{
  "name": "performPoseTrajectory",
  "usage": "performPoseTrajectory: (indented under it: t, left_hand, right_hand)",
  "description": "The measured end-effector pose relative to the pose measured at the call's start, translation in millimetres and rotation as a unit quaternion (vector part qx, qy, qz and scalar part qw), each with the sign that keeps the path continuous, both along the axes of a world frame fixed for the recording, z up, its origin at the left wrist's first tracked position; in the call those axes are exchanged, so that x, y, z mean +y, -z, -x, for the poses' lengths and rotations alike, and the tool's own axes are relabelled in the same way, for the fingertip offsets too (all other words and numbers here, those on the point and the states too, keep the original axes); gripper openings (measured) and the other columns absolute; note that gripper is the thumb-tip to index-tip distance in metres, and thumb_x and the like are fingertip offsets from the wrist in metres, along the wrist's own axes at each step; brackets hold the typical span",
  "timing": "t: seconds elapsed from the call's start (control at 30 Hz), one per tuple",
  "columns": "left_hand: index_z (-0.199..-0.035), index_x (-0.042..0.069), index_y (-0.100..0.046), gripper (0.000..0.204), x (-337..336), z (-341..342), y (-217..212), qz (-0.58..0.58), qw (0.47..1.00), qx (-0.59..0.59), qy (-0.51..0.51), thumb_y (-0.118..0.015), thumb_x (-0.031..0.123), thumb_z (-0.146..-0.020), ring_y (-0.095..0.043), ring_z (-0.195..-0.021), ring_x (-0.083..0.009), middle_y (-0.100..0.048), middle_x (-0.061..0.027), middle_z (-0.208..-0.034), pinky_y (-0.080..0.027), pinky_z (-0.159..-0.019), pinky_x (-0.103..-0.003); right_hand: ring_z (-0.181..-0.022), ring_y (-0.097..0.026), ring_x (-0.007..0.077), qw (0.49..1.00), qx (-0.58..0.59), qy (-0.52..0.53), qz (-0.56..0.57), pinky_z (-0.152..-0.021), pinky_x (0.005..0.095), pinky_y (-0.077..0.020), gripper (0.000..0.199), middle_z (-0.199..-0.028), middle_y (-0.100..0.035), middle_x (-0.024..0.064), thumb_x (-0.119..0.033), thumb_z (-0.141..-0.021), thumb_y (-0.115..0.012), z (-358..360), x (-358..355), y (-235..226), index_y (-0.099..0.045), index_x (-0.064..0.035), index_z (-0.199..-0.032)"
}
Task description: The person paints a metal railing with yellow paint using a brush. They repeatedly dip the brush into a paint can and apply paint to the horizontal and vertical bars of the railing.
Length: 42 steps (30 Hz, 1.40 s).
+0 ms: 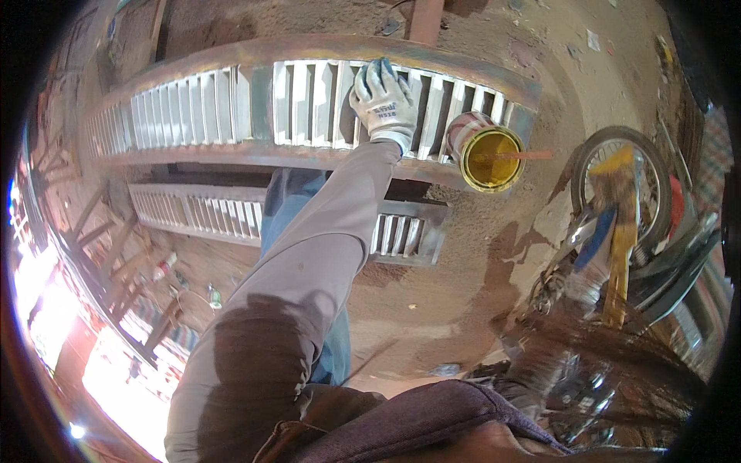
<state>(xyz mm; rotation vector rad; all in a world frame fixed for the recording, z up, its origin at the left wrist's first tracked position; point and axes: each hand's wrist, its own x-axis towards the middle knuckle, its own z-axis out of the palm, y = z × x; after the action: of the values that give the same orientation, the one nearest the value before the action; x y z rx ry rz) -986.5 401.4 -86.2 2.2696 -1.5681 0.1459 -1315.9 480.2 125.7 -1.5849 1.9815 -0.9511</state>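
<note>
Head view: one gloved hand lies flat, fingers together, on the grey slatted steel frame resting across supports; it looks heavy, rigid, best gripped by its outer rails.

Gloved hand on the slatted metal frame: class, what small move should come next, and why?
Probably a short slide of the gloved hand along the same slat toward the near rail. The hand rests flat on the upper slats of the metal louvre frame, fingers spread, with no brush visible in it. The open paint can with a stick across it sits just to the right, untouched. The other hand is out of view.
</note>
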Motion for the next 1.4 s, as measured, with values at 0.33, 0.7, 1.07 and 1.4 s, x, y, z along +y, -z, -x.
performPoseTrajectory:
  t: [0.33, 0.7, 1.07, 1.4]
  left_hand:
    - [-0.13, 0.005, -0.056, 0.05, 9, 1, 1, -0.059, 0.997, 0.046, 0.003, -0.057, 0.025, -0.085, -0.044, -0.125, -0.0315, -0.05, -0.0123, -0.134, -0.035, -0.099, -0.053]
    - [-0.128, 0.01, -0.056, 0.049, 5, -1, -1, -0.057, 0.997, 0.058, -0.001, -0.06, 0.025, -0.082, -0.044, -0.123, -0.0295, -0.052, -0.0096, -0.129, -0.036, -0.1, -0.052]
    - [-0.128, 0.013, -0.058, 0.051, 11, -5, 0, -0.064, 0.996, 0.059, -0.005, -0.064, 0.026, -0.078, -0.044, -0.123, -0.028, -0.052, -0.0071, -0.129, -0.034, -0.102, -0.051]
    - [-0.128, 0.014, -0.058, 0.049, 9, -4, 0, -0.072, 0.995, 0.067, 0.005, -0.062, 0.024, -0.08, -0.042, -0.125, -0.0273, -0.05, -0.0068, -0.132, -0.033, -0.102, -0.051]
  right_hand:
    - [-0.109, -0.058, 0.0229, 0.654, 0.358, -0.661, 0.08, -0.084, 0.0355, -0.0513, 0.041, -0.117, -0.065, -0.002, -0.025, -0.075, -0.069, -102, -240, 98, -0.066, -0.0189, -0.115]
    - [-0.112, -0.055, 0.0201, 0.53, 0.291, -0.78, 0.158, -0.09, 0.0358, -0.0492, 0.033, -0.117, -0.064, -0.0083, -0.023, -0.079, -0.064, -143, -290, 158, -0.069, -0.0247, -0.111]
    - [-0.119, -0.052, 0.0179, 0.449, 0.323, -0.833, 0.017, -0.101, 0.0385, -0.0408, 0.031, -0.119, -0.065, -0.0069, -0.022, -0.079, -0.064, -97, -307, 129, -0.069, -0.0267, -0.109]
    - [-0.115, -0.052, 0.0183, 0.492, 0.227, -0.834, 0.106, -0.097, 0.0359, -0.0434, 0.026, -0.113, -0.066, -0.0076, -0.024, -0.077, -0.065, -193, -319, 152, -0.069, -0.0238, -0.103]
